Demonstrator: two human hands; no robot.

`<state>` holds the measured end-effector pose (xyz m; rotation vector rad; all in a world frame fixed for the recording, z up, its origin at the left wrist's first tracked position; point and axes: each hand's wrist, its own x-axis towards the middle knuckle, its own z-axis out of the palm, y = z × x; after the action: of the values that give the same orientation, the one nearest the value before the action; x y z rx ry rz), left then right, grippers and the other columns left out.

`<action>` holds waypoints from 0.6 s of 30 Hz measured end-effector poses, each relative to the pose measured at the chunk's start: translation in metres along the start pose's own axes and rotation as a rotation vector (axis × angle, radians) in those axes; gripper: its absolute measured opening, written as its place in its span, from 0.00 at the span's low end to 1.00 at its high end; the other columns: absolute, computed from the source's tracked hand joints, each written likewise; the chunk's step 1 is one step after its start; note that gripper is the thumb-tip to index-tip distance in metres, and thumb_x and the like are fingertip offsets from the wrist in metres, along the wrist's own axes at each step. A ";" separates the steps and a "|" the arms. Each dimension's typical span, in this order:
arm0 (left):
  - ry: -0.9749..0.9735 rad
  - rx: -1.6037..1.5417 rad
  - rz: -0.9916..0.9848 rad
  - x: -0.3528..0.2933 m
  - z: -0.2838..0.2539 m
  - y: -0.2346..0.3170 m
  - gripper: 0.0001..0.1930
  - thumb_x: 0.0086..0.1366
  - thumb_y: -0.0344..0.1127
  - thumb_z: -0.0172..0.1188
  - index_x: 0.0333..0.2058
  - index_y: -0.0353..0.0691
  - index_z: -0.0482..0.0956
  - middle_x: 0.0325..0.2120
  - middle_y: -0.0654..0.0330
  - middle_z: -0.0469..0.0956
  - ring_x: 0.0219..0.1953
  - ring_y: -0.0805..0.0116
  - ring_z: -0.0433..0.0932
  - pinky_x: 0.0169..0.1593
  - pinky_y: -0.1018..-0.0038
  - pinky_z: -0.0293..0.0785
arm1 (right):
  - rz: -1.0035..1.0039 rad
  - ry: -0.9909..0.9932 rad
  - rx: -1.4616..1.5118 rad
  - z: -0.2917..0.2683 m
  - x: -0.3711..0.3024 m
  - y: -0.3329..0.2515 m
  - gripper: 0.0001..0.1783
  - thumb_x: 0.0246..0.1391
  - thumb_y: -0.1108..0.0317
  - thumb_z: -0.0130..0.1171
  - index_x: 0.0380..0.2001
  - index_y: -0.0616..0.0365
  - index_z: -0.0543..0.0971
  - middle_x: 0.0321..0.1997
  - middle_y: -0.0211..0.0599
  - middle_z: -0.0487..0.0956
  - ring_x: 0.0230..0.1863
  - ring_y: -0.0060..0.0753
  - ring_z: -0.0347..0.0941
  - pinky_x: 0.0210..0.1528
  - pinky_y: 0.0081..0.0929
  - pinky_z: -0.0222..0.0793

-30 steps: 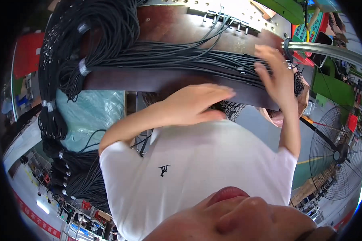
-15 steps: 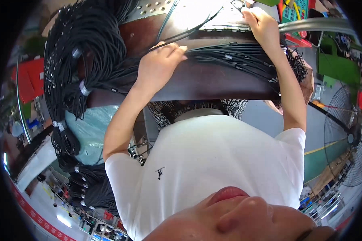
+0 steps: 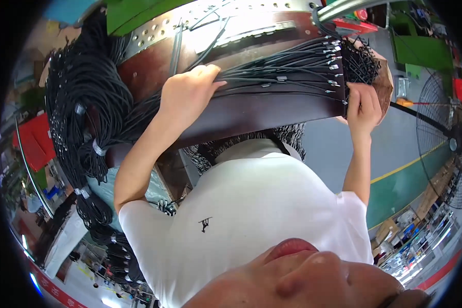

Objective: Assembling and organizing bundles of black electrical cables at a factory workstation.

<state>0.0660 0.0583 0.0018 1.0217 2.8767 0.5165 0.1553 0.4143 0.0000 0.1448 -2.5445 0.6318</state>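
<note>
Gripping fingers of the left hand [image 3: 188, 96] are closed over the black cables [image 3: 264, 68], thumb at their lower side, in the head view. Right hand [image 3: 363, 105] has its fingers bent beside the right edge of the brown surface [image 3: 256, 109], near the lowest cable end; whether its grip holds anything, I cannot tell. The cables lie across the surface, their silver tips [image 3: 334, 66] spread along that right edge. Coiled cable bundles [image 3: 92, 72] hang at the left; a tangle of short black pieces [image 3: 362, 61] sits beyond the tips.
</note>
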 end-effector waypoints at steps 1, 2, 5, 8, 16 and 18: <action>-0.006 0.003 0.021 0.003 -0.002 -0.002 0.16 0.56 0.44 0.63 0.40 0.45 0.74 0.26 0.57 0.76 0.28 0.55 0.77 0.30 0.64 0.73 | -0.008 -0.015 0.068 0.006 0.014 -0.009 0.03 0.51 0.75 0.60 0.30 0.59 0.80 0.31 0.36 0.79 0.31 0.36 0.76 0.33 0.27 0.72; 0.013 -0.065 -0.025 0.003 -0.007 -0.001 0.14 0.55 0.43 0.64 0.37 0.44 0.75 0.26 0.57 0.76 0.28 0.55 0.77 0.30 0.64 0.73 | -0.020 -0.030 0.146 0.015 0.030 -0.018 0.04 0.50 0.76 0.60 0.31 0.58 0.81 0.33 0.36 0.79 0.32 0.36 0.76 0.33 0.28 0.72; 0.064 -0.150 -0.020 0.006 -0.025 0.012 0.10 0.55 0.40 0.64 0.32 0.42 0.77 0.25 0.57 0.75 0.27 0.56 0.77 0.31 0.65 0.72 | -0.257 -0.029 0.142 0.059 0.082 -0.037 0.08 0.49 0.72 0.61 0.36 0.54 0.80 0.35 0.34 0.79 0.33 0.38 0.76 0.34 0.30 0.73; 0.132 -0.162 0.093 0.009 -0.029 0.016 0.08 0.55 0.36 0.62 0.33 0.41 0.78 0.21 0.58 0.74 0.23 0.58 0.75 0.32 0.68 0.72 | -0.379 0.078 0.276 0.106 0.134 -0.060 0.16 0.49 0.58 0.56 0.31 0.63 0.78 0.25 0.46 0.77 0.27 0.45 0.75 0.34 0.38 0.71; -0.705 -0.868 -0.375 0.056 -0.037 0.045 0.21 0.66 0.45 0.54 0.49 0.35 0.73 0.17 0.64 0.73 0.15 0.81 0.68 0.18 0.83 0.63 | -0.552 -0.436 -0.186 0.147 0.143 -0.026 0.10 0.44 0.62 0.53 0.20 0.54 0.80 0.21 0.42 0.76 0.23 0.40 0.74 0.25 0.35 0.71; -0.833 -0.903 -0.300 0.090 -0.024 0.058 0.21 0.66 0.48 0.52 0.44 0.33 0.75 0.14 0.63 0.72 0.13 0.82 0.66 0.16 0.85 0.60 | -0.534 -0.420 -0.318 0.124 0.142 -0.014 0.10 0.45 0.63 0.53 0.20 0.54 0.80 0.22 0.42 0.76 0.24 0.40 0.75 0.26 0.34 0.71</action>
<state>0.0266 0.1493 0.0496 0.4545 1.7011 0.9373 -0.0204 0.3473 -0.0178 0.8846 -2.7748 -0.0195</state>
